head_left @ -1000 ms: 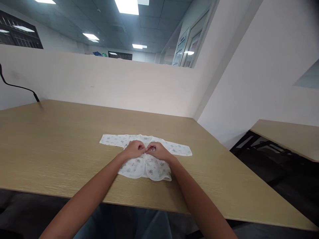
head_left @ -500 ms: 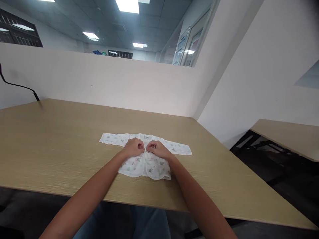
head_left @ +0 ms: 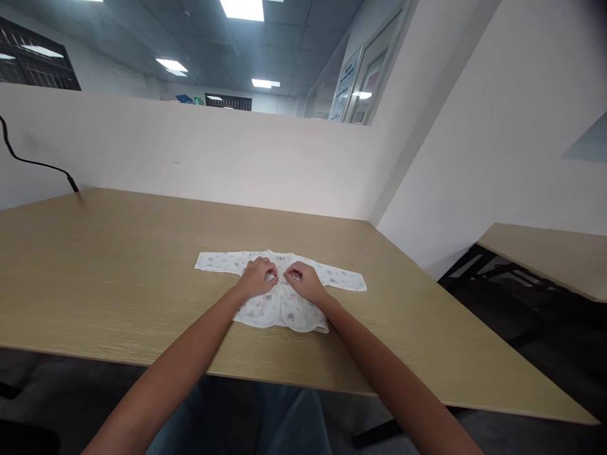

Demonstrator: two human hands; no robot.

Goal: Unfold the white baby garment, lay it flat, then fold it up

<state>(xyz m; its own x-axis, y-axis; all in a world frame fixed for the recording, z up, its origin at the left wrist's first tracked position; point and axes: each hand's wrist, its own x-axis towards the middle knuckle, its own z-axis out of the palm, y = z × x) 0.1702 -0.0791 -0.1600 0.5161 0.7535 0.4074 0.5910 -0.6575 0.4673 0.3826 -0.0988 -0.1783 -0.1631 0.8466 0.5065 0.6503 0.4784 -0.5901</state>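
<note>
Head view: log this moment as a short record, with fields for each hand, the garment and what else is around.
Left hand: curled at the garment's front opening, grip unclear
Right hand: curled at the same opening, grip unclear
Garment: white long-sleeved baby top, small print, lying flat, sleeves spread
Surface: wood-look desk
Rest: black cable, white partition, second desk to the right

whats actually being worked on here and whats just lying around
Being worked on:
- left hand
- right hand
- white printed baby top

Just around:
- tan wood-grain table
- black cable
- second table
- white partition wall
</note>
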